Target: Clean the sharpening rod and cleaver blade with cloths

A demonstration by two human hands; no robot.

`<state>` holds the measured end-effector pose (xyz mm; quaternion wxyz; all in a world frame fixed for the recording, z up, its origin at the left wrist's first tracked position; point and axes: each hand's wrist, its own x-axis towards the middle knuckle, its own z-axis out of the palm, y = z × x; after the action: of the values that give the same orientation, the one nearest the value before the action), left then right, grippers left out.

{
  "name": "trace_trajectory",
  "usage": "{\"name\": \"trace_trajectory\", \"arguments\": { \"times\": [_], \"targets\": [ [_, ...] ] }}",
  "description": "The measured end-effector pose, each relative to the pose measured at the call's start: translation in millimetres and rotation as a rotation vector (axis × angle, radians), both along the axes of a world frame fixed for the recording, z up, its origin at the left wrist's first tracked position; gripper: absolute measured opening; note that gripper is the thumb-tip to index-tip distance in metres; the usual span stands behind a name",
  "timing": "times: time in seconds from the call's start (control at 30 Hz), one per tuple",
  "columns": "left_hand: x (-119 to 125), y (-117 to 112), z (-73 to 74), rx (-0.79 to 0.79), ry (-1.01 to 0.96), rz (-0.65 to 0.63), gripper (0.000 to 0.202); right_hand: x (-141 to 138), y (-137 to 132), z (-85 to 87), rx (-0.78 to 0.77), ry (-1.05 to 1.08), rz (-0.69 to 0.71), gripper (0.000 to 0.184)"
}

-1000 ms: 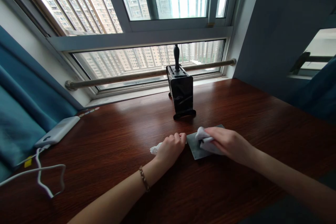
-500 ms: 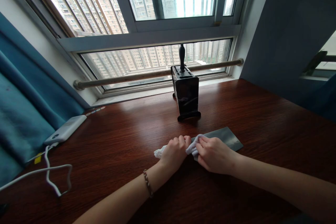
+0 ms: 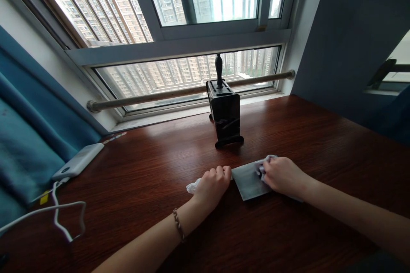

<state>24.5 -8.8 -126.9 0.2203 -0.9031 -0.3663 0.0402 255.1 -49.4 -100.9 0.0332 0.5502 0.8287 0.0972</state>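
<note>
Both hands are closed: the left hand (image 3: 214, 185) is curled into a tight fist, the right hand (image 3: 285, 175) clutches with its fingers bunched. Under them spreads the brown table (image 3: 144, 158), running back to the window (image 3: 179, 42). On it, well beyond the fists, a black block (image 3: 226, 115) stands upright. Nearer, between the two hands, is the grey blade (image 3: 248, 181), broad side up, low over the wood; whether it touches, I can't tell. The right hand holds a pale cloth (image 3: 262, 170) against the blade's right part, hiding that end. The left grips at the blade's left end, a white wrap (image 3: 193, 186) poking out behind; what else it encloses is hidden.
</note>
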Motion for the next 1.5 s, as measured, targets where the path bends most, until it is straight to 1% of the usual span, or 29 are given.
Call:
{"name": "trace_trajectory", "arguments": {
  "times": [0.07, 0.1, 0.17, 0.23, 0.33, 0.43, 0.57, 0.67, 0.73, 0.83, 0.93, 1.07, 1.17, 1.37, 1.5],
  "targets": [
    [0, 0, 0.8, 0.001, -0.003, -0.001, 0.016, 16, 0, -3.6, 0.012, -0.031, -0.054, 0.017],
    [0, 0, 1.3, 0.002, -0.007, 0.001, 0.017, 23, -1, -5.7, 0.015, -0.026, -0.05, 0.017],
    [0, -1, 2.3, 0.002, -0.015, 0.004, 0.017, 32, -4, -10.6, 0.03, -0.009, 0.004, 0.019],
    [0, -2, 3.0, 0.001, -0.023, 0.006, 0.017, 33, -7, -16.0, 0.068, 0.024, 0.091, 0.024],
    [0, -2, 3.2, -0.001, -0.03, 0.009, 0.015, 21, -11, -22.3, 0.096, 0.131, 0.231, 0.039],
    [0, -3, 3.3, -0.002, -0.032, 0.01, 0.014, 3, -10, -22.5, 0.059, 0.232, 0.33, 0.045],
    [0, -3, 3.1, 0.0, -0.035, 0.007, 0.015, -22, -1, -14.0, 0.011, 0.364, 0.428, 0.045],
    [-1, -3, 1.9, 0.003, -0.038, 0.003, 0.015, -39, 10, -7.4, -0.048, 0.492, 0.509, 0.036],
    [-1, -3, 1.1, 0.008, -0.043, 0.013, 0.015, -47, 19, -5.6, -0.129, 0.541, 0.46, 0.028],
    [-1, -3, 0.9, 0.02, -0.051, 0.034, 0.016, -53, 34, -6.0, -0.229, 0.589, 0.328, 0.019],
    [1, -5, 1.4, 0.032, -0.058, 0.041, 0.016, -49, 45, -6.2, -0.277, 0.613, 0.308, 0.016],
    [2, -5, 1.0, 0.048, -0.064, 0.045, 0.016, -40, 53, -3.4, -0.338, 0.589, 0.293, 0.014],
    [1, -5, 0.2, 0.05, -0.061, 0.043, 0.017, -31, 54, -2.4, -0.356, 0.561, 0.26, 0.012],
    [1, -4, 0.1, 0.041, -0.051, 0.032, 0.017, -10, 54, -5.7, -0.37, 0.511, 0.182, 0.014],
    [1, -4, -0.1, 0.041, -0.048, 0.027, 0.019, 6, 54, -7.1, -0.392, 0.512, 0.168, 0.016]
  ]
}}
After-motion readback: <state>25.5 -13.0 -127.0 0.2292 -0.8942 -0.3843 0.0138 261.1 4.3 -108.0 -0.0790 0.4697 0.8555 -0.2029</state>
